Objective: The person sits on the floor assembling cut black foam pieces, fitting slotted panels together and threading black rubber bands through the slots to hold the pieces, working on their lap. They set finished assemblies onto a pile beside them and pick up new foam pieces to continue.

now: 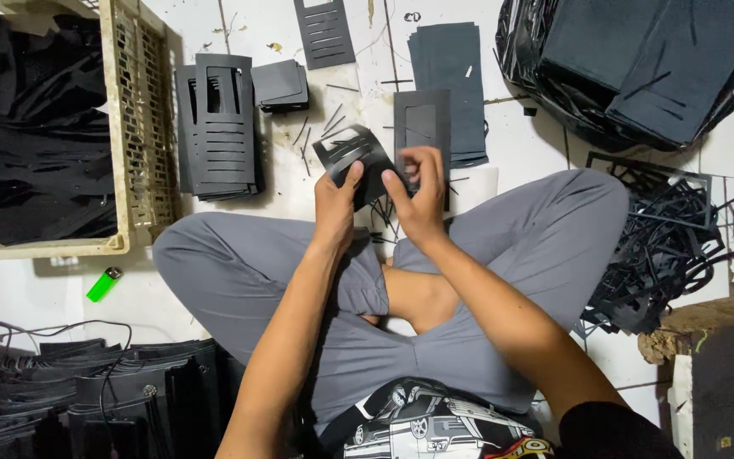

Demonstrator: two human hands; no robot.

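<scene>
I sit cross-legged on a white tiled floor in grey trousers. Both my hands hold one black die-cut sheet (352,151) with slots cut through it, just above my knees. My left hand (336,201) grips its lower left edge with the thumb on top. My right hand (419,192) pinches its right side, fingers curled over the edge. Thin black offcut strips (330,119) lie on the floor right beyond the sheet.
A stack of slotted black sheets (218,123) lies at left beside a beige plastic crate (139,119) full of black pieces. More stacks (448,72) lie ahead. A black bag (639,59) of sheets sits top right, a scrap pile (660,251) right, a green lighter (104,284) left.
</scene>
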